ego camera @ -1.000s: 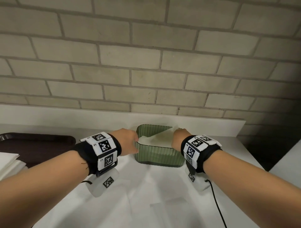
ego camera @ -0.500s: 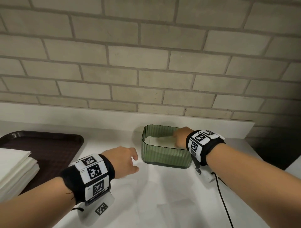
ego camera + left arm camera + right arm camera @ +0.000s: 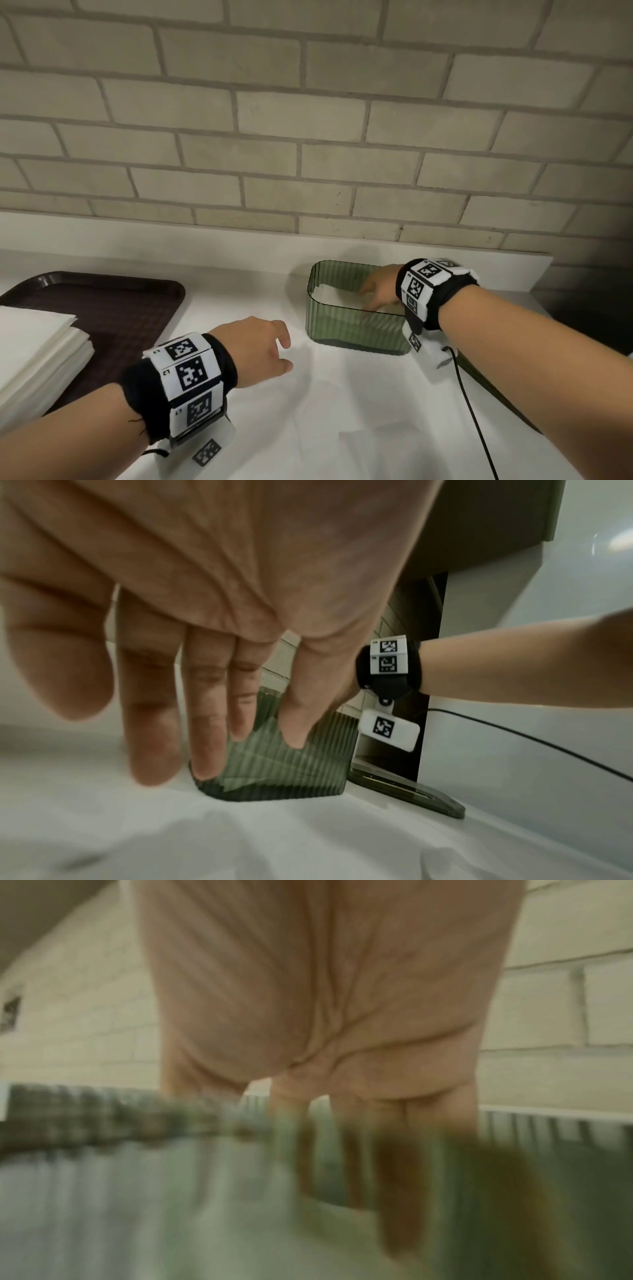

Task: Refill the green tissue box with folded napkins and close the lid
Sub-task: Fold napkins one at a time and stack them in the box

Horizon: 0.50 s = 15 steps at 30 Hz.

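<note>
The green ribbed tissue box (image 3: pixel 356 330) stands lidless on the white counter near the wall. White folded napkins (image 3: pixel 337 296) lie inside it. My right hand (image 3: pixel 375 291) reaches down into the box with straight fingers pressing on the napkins; the right wrist view is blurred but shows the straight fingers (image 3: pixel 400 1150) behind the box's green wall (image 3: pixel 565 1164). My left hand (image 3: pixel 270 349) hovers above the counter to the left of the box, fingers relaxed and spread, holding nothing; the left wrist view shows the box (image 3: pixel 287 767) past those fingers (image 3: pixel 205 710). The green lid (image 3: pixel 411 791) lies flat to the right of the box.
A dark brown tray (image 3: pixel 113 308) sits at the left with a stack of white napkins (image 3: pixel 30 356) on it. A black cable (image 3: pixel 469 404) runs across the counter under my right arm. A brick wall and a low white ledge (image 3: pixel 239 246) close off the back.
My left hand has left the box's left side and pulled back toward me and to the left. My right hand has gone deeper into the box, flattening the napkin that stuck up.
</note>
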Each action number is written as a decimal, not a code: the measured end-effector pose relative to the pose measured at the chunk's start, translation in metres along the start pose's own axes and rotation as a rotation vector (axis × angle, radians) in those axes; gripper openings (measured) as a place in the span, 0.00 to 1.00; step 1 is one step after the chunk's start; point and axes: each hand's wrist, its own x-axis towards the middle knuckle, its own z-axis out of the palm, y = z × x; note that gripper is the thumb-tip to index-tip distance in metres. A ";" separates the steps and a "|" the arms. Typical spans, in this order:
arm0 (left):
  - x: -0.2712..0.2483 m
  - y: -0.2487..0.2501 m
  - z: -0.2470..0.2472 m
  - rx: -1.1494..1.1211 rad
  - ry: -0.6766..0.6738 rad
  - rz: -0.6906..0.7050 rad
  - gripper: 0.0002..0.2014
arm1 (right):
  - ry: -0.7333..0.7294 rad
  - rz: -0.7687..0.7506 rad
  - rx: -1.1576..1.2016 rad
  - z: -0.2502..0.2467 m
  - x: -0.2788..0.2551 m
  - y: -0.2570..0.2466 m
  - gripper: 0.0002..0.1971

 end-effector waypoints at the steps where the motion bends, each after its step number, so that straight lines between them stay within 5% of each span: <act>1: -0.002 0.001 0.002 0.009 -0.005 0.009 0.17 | -0.007 -0.014 0.029 -0.004 -0.007 -0.004 0.30; 7: -0.032 0.006 0.020 0.080 -0.090 0.118 0.18 | -0.029 0.033 0.122 0.007 -0.014 -0.008 0.25; 15: -0.089 0.008 0.043 0.053 -0.090 0.275 0.18 | 0.632 -0.253 0.561 0.022 -0.108 0.005 0.09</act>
